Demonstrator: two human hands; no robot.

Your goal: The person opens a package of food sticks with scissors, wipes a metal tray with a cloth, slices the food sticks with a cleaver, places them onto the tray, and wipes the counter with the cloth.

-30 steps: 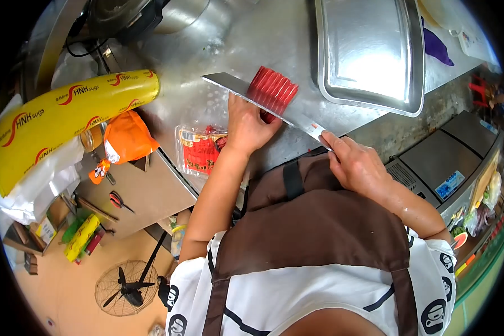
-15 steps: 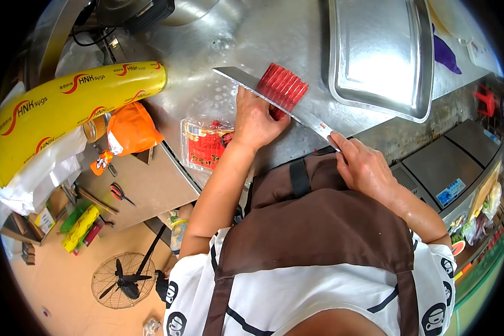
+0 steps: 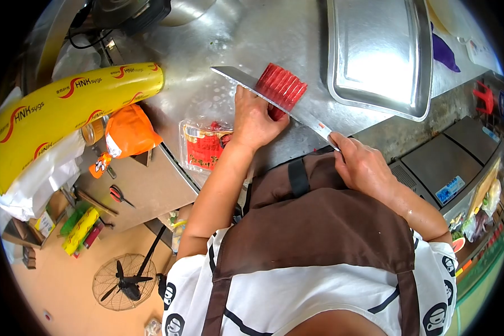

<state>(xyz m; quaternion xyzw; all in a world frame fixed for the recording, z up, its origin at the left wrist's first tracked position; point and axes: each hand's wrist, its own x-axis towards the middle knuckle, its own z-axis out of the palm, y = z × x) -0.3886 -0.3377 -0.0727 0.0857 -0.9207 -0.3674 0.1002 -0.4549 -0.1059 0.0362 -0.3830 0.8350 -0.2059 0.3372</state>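
My right hand (image 3: pixel 362 164) is closed round the handle of a long-bladed knife (image 3: pixel 311 124). The blade runs up and left across a row of glossy red sausage-like sticks (image 3: pixel 281 87) packed side by side on the metal worktop. On the near side of the blade, my left hand (image 3: pixel 257 119) grips the near end of these sticks, its fingers partly hidden by the knife. Whether the blade has cut into them I cannot tell. A red-and-clear plastic package (image 3: pixel 201 147) lies left of my left wrist.
A metal tray (image 3: pixel 378 56) sits on the worktop (image 3: pixel 235 33) at the right. At the left are a yellow film roll (image 3: pixel 78 101), an orange bag (image 3: pixel 130 131) and scissors (image 3: pixel 117 194). A caged fan (image 3: pixel 126 281) stands below left.
The whole view has shifted very slightly. My hands, the knife and the red sticks keep nearly the same positions relative to each other.
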